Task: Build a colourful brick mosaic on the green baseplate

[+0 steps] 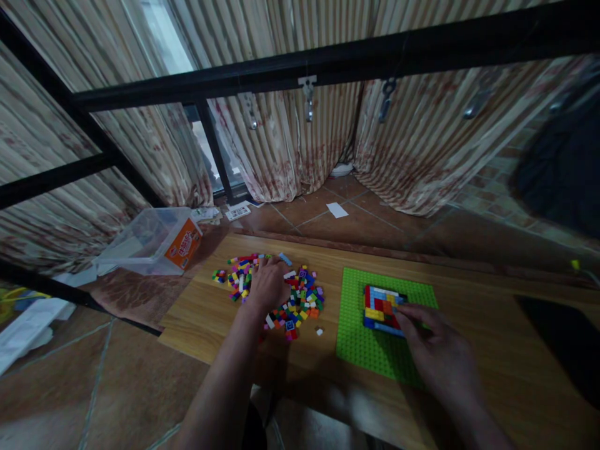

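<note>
A loose pile of toy building bricks (300, 303) in many colours lies on the wooden table. My left hand (269, 284) reaches down into its upper part, fingers spread among the bricks and partly hidden. To the right, a green studded baseplate (356, 340) carries a low, roughly rectangular brick build (375, 306) of red, yellow, orange, blue and white pieces. At this build's right side, my right hand (438, 347) has thumb and forefinger pinched together against it. Whatever is between those fingertips is hidden, and the hand covers part of the build and baseplate.
A clear plastic bin (154, 240) with an orange label stands on the floor beyond the table's left end. One white brick (319, 331) lies apart from the pile. A dark flat object (557, 337) rests at the table's right. Black metal bars (328, 59) cross in front of curtains.
</note>
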Motion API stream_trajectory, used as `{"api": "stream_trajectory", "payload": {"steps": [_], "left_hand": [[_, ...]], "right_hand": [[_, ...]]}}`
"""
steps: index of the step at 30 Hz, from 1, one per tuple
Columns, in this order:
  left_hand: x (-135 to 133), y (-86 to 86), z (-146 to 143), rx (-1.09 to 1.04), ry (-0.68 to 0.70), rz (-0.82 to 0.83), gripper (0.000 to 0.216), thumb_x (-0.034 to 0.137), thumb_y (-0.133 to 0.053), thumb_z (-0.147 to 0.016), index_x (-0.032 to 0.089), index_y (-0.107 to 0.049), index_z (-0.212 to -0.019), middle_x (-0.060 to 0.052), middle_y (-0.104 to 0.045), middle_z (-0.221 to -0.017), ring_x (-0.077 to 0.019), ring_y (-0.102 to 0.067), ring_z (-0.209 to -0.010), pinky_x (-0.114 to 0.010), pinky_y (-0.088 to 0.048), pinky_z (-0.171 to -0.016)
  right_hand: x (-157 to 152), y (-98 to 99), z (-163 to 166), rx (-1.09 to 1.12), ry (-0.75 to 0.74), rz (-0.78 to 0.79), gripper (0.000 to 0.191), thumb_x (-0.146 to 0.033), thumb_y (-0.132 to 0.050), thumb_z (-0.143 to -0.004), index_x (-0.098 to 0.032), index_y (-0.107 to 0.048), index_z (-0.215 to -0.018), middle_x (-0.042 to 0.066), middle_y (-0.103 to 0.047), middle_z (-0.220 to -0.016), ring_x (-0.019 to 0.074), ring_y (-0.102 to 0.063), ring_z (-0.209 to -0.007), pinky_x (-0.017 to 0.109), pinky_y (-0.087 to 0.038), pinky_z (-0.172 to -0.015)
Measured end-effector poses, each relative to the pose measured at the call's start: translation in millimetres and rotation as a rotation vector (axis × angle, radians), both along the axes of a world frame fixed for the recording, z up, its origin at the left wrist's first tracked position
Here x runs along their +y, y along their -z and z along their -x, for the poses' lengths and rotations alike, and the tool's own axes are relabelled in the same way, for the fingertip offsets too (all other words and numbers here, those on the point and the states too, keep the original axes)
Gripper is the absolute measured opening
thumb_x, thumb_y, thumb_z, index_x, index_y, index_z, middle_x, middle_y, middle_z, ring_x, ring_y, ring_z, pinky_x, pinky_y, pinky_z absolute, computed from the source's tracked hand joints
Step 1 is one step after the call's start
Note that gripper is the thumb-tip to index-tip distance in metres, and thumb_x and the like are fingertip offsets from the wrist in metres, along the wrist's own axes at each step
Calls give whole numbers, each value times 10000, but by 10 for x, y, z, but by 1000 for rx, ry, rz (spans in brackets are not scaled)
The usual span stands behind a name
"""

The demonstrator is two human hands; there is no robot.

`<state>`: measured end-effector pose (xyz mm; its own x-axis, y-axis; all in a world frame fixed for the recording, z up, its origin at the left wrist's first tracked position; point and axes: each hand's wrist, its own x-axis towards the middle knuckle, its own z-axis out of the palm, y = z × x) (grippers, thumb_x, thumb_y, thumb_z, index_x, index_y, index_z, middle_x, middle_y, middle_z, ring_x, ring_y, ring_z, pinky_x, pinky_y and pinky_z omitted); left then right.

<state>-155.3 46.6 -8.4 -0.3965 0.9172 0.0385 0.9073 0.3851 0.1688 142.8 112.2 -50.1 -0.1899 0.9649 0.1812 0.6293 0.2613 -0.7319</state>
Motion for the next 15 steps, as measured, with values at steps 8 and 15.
{"api": "stream_trajectory", "payload": {"steps": [8, 15], "left_hand": [[4, 9, -11, 47, -23, -10, 266, 80, -526, -724, 192, -686, -904, -101, -667, -1111, -318, -530, -1123, -445, -423, -928], [25, 10, -27, 52, -31, -12, 302, 76, -495, -737, 191, -690, -937, -110, -710, -858, -313, -590, -1044, -467, -405, -927]], "right_hand": [[14, -15, 4, 8, -7, -1, 356, -529, -521, -813, -227, -694, -885, 68, -679, -1027, 229, -636, -932, 379, -507, -842], [-1, -37, 13, 9, -22, -43, 341, -503, -519, -837, -215, -695, -887, 75, -687, -1013, 227, -643, -926, 372, -506, -833]]}}
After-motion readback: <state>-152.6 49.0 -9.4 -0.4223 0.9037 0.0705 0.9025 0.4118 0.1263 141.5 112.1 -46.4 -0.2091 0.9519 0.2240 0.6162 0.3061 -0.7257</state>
